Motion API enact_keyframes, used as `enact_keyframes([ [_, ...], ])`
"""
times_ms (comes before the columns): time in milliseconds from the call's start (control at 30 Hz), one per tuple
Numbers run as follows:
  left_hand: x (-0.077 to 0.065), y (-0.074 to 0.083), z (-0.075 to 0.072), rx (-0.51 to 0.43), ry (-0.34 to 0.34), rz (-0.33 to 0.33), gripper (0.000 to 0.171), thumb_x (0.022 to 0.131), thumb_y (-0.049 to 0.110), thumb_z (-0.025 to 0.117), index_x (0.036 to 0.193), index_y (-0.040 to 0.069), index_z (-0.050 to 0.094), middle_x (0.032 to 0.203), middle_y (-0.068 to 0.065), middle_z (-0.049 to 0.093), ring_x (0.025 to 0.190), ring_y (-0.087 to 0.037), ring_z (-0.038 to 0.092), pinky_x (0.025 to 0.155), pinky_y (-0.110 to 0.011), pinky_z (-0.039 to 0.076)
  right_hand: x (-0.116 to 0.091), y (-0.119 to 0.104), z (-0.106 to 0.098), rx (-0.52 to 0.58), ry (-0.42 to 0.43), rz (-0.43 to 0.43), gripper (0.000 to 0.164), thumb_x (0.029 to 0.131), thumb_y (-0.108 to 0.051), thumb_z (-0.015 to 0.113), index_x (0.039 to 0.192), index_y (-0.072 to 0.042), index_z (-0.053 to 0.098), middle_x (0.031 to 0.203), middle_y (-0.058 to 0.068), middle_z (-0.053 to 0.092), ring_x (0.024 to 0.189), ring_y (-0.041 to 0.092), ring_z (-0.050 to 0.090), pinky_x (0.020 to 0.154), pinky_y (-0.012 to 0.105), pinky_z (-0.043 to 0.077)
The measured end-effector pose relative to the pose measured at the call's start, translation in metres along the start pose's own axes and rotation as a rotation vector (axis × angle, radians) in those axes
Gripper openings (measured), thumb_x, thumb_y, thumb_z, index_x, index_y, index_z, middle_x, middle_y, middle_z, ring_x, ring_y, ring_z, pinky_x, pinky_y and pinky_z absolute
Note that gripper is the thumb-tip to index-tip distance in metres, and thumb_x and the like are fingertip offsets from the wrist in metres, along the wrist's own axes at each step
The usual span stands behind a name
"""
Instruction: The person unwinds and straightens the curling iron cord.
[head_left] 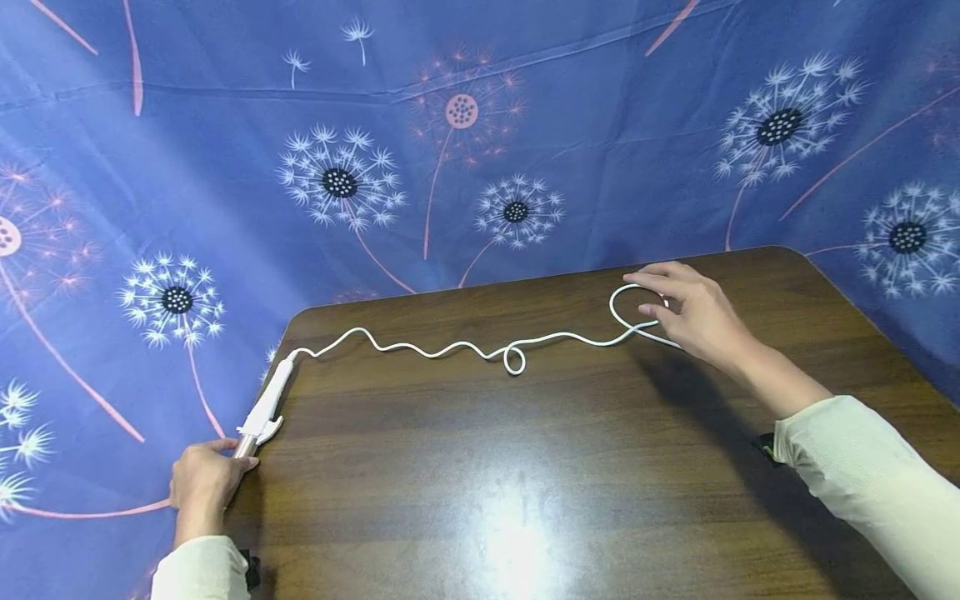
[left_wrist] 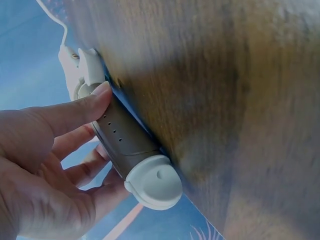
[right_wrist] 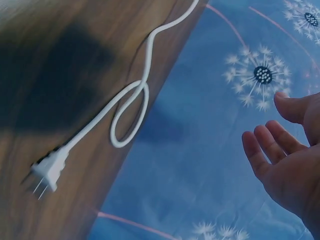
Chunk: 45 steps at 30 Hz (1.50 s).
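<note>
A curling iron (head_left: 267,404) with a white handle lies along the table's left edge. My left hand (head_left: 206,479) grips its barrel between thumb and fingers. Close up in the left wrist view, the brown barrel (left_wrist: 131,135) has a row of small holes and ends in a white cap (left_wrist: 156,183). From the handle a wavy white cord (head_left: 405,346) runs rightward across the table, with a small loop midway. My right hand (head_left: 705,321) is over the cord's far end, fingers extended and apart from it. The right wrist view shows the two-pin plug (right_wrist: 51,169) lying on the wood.
The brown wooden table (head_left: 480,450) has rounded far corners. Behind it and at its sides hangs a blue cloth (head_left: 615,150) printed with dandelions. A bright light reflection shows near the table's front.
</note>
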<state>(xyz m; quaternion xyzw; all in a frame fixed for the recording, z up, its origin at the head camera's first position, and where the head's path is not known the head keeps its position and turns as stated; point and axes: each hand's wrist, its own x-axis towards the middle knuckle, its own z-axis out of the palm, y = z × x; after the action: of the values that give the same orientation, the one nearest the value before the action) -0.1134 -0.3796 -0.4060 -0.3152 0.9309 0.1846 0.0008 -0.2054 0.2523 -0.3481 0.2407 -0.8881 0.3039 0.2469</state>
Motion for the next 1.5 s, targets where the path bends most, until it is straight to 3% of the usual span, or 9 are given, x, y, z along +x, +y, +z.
enact_keyframes([
  [233, -0.002, -0.002, -0.001, 0.001, -0.010, 0.039, 0.055, 0.074, 0.028, 0.078, 0.121, 0.004, 0.062, 0.120, -0.038, 0.051, 0.099, -0.056, 0.052, 0.061, -0.048, 0.043, -0.020, 0.013, -0.015, -0.086, -0.042, -0.013, 0.055, 0.072, 0.008, 0.076, 0.123, -0.010, 0.065, 0.119, 0.010, 0.061, 0.104, 0.026, 0.056, 0.073, 0.028, 0.038],
  [500, -0.006, 0.001, -0.001, -0.004, -0.004, 0.051, 0.057, 0.076, 0.030, 0.077, 0.124, 0.005, 0.060, 0.124, -0.039, 0.048, 0.101, -0.059, 0.050, 0.063, -0.052, 0.043, -0.039, 0.028, -0.023, -0.139, -0.105, 0.031, 0.058, 0.073, 0.004, 0.077, 0.128, -0.009, 0.062, 0.123, 0.016, 0.057, 0.111, 0.037, 0.053, 0.081, 0.051, 0.043],
  [800, -0.004, 0.004, 0.000, 0.007, -0.033, 0.020, 0.061, 0.077, 0.038, 0.077, 0.128, 0.008, 0.059, 0.126, -0.037, 0.048, 0.103, -0.057, 0.050, 0.064, -0.052, 0.041, -0.056, 0.040, -0.024, -0.249, -0.195, -0.026, 0.064, 0.072, 0.008, 0.075, 0.131, -0.009, 0.058, 0.118, 0.018, 0.057, 0.107, 0.038, 0.053, 0.078, 0.053, 0.045],
  [1100, -0.004, 0.004, -0.003, 0.021, -0.043, -0.005, 0.065, 0.079, 0.044, 0.074, 0.131, 0.010, 0.057, 0.126, -0.037, 0.048, 0.102, -0.060, 0.049, 0.065, -0.052, 0.040, -0.081, 0.060, -0.017, -0.323, -0.256, -0.040, 0.063, 0.070, 0.009, 0.072, 0.129, -0.009, 0.058, 0.111, 0.018, 0.058, 0.099, 0.038, 0.058, 0.064, 0.052, 0.049],
  [1367, -0.006, 0.005, 0.001, -0.003, 0.006, 0.008, 0.058, 0.080, 0.041, 0.074, 0.126, 0.010, 0.060, 0.126, -0.037, 0.048, 0.103, -0.060, 0.048, 0.067, -0.055, 0.040, -0.097, 0.080, -0.009, -0.394, -0.301, -0.089, 0.055, 0.066, 0.010, 0.071, 0.117, -0.009, 0.065, 0.090, 0.010, 0.055, 0.077, 0.030, 0.057, 0.058, 0.046, 0.046],
  [1500, -0.007, 0.005, 0.003, -0.016, 0.046, 0.022, 0.051, 0.080, 0.037, 0.074, 0.122, 0.009, 0.063, 0.124, -0.037, 0.050, 0.101, -0.059, 0.050, 0.066, -0.055, 0.039, -0.101, 0.085, -0.007, -0.435, -0.305, -0.107, 0.047, 0.069, 0.009, 0.070, 0.113, -0.008, 0.067, 0.083, 0.005, 0.052, 0.072, 0.026, 0.053, 0.059, 0.044, 0.045],
])
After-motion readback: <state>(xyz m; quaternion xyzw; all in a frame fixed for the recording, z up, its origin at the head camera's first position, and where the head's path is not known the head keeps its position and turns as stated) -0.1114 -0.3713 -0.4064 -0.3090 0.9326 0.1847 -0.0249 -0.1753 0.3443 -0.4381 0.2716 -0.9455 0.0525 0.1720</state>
